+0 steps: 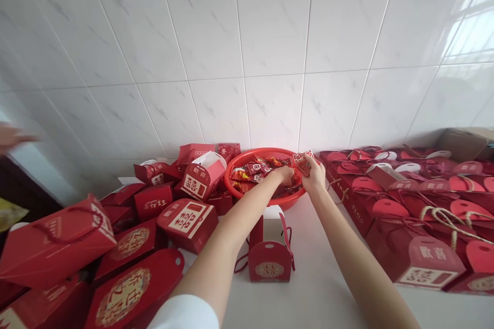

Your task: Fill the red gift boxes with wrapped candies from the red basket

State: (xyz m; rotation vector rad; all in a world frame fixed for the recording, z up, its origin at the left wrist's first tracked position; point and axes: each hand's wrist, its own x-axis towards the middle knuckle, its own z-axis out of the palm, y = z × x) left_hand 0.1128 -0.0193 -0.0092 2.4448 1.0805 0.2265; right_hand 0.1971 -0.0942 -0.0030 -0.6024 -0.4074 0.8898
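A red plastic basket (pixel 236 160) full of wrapped candies (pixel 257 168) stands against the tiled wall. My left hand (pixel 286 176) reaches down among the candies at the basket's right side, fingers curled and partly hidden, so what they grip does not show. Over the basket's right rim, my right hand (pixel 315 175) is closed on a red-and-white candy packet (pixel 302 162). Below the basket, between my forearms, an open red gift box (pixel 270 262) stands upright with its flaps apart and dark red cord handles at its sides.
Red gift boxes (pixel 133 241) lie piled at odd angles on the left. Rows of red boxes (pixel 420 252) with cord handles stand on the right, a brown carton (pixel 465 141) behind them. Another person's blurred hand (pixel 15 137) shows at the far left.
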